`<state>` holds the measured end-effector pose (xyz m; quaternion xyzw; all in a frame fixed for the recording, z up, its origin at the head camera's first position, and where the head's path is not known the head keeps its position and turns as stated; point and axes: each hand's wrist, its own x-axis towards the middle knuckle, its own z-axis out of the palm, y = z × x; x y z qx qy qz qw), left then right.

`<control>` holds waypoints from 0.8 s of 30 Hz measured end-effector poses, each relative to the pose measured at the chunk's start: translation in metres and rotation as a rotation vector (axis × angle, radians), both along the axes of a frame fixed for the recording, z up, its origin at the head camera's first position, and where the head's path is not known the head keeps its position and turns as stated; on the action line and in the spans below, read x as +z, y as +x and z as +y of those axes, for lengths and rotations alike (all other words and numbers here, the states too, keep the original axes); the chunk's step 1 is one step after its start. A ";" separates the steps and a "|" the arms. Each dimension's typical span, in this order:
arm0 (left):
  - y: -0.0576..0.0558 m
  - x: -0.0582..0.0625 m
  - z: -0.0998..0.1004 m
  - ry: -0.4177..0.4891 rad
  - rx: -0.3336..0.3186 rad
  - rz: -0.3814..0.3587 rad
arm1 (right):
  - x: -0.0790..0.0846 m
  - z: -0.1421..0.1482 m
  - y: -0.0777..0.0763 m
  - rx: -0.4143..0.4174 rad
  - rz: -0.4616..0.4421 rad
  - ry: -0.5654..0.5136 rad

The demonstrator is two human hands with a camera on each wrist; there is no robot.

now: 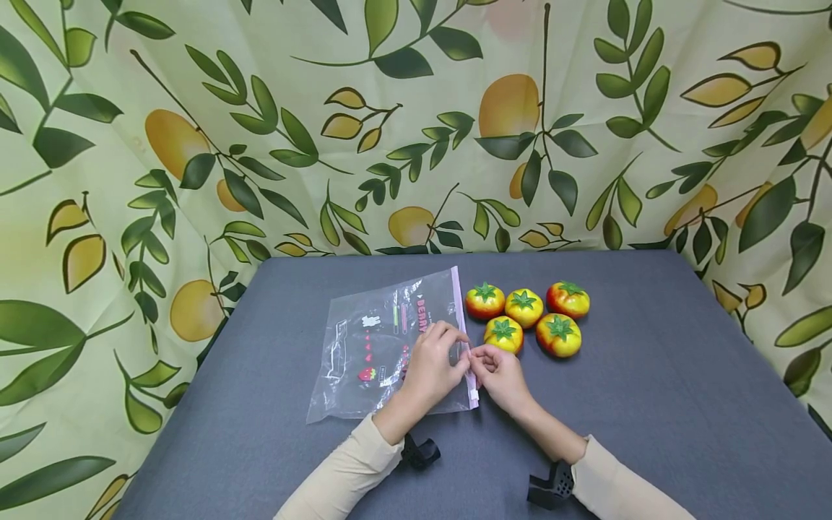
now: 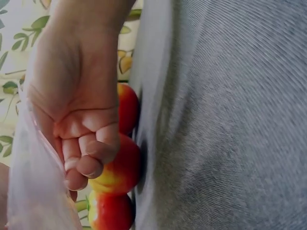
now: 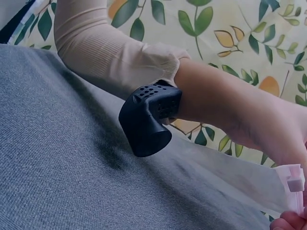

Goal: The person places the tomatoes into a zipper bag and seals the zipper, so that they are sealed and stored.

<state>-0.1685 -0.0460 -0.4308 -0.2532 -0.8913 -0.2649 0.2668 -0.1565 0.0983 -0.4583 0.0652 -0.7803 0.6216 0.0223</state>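
A clear zip bag (image 1: pixel 351 339) with berry and bunny prints lies on the table, its pink zip edge (image 1: pixel 458 296) facing right. My left hand (image 1: pixel 432 365) reaches over the bag and pinches that edge at about its middle. Right beside it, my right hand (image 1: pixel 500 377) grips the same edge from the other side, fingertips close to the left hand's. The slider (image 3: pixel 296 184) sits at the near end of the zip. In the left wrist view my right hand (image 2: pixel 86 110) shows curled fingers at the bag's lifted edge (image 2: pixel 36 167).
Several red-and-yellow toy tomatoes (image 1: pixel 559 335) with green leafy tops stand in a group just beyond the right hand. A grey cloth covers the table (image 1: pixel 650 404). Behind hangs a leaf-and-fruit patterned curtain (image 1: pixel 416 144). Each wrist wears a black camera (image 1: pixel 552 485).
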 end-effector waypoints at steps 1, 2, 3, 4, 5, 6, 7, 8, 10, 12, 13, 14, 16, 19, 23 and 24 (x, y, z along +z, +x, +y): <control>0.000 0.000 0.000 0.025 0.014 -0.039 | 0.000 0.000 0.000 -0.003 -0.004 0.001; 0.001 0.000 0.000 0.050 0.029 -0.080 | 0.000 0.000 0.001 -0.005 -0.005 0.000; 0.001 0.000 0.000 0.073 0.046 -0.119 | 0.000 0.000 0.001 -0.006 -0.006 -0.002; 0.001 0.000 0.000 0.095 0.061 -0.154 | 0.000 0.000 0.001 -0.007 -0.004 -0.003; 0.002 0.001 0.000 0.113 0.078 -0.189 | 0.000 0.000 0.001 -0.006 -0.002 -0.004; 0.002 0.001 -0.001 0.132 0.091 -0.222 | 0.000 0.000 0.001 -0.009 -0.001 -0.008; 0.002 0.002 -0.001 0.147 0.103 -0.252 | 0.000 0.000 0.002 -0.012 -0.002 -0.010; 0.002 0.003 -0.001 0.160 0.111 -0.277 | 0.000 0.000 0.002 -0.017 -0.006 -0.011; 0.003 0.005 -0.001 0.184 0.115 -0.321 | 0.000 0.000 0.002 -0.028 -0.022 -0.020; 0.003 0.007 -0.001 0.207 0.109 -0.354 | 0.000 -0.001 0.002 -0.037 -0.045 -0.028; 0.004 0.007 -0.001 0.220 0.106 -0.366 | 0.000 -0.001 0.002 -0.039 -0.059 -0.031; 0.004 0.008 -0.001 0.235 0.100 -0.373 | 0.000 -0.001 0.003 -0.039 -0.072 -0.035; 0.004 0.009 -0.001 0.271 0.090 -0.378 | 0.002 -0.001 0.003 -0.038 -0.092 -0.041; 0.005 0.010 0.000 0.321 0.079 -0.360 | 0.004 -0.001 0.003 -0.038 -0.121 -0.048; 0.005 0.014 0.000 0.379 0.074 -0.345 | 0.006 -0.002 0.003 -0.042 -0.150 -0.075; 0.005 0.015 -0.001 0.396 0.073 -0.347 | 0.006 -0.002 0.003 -0.042 -0.156 -0.082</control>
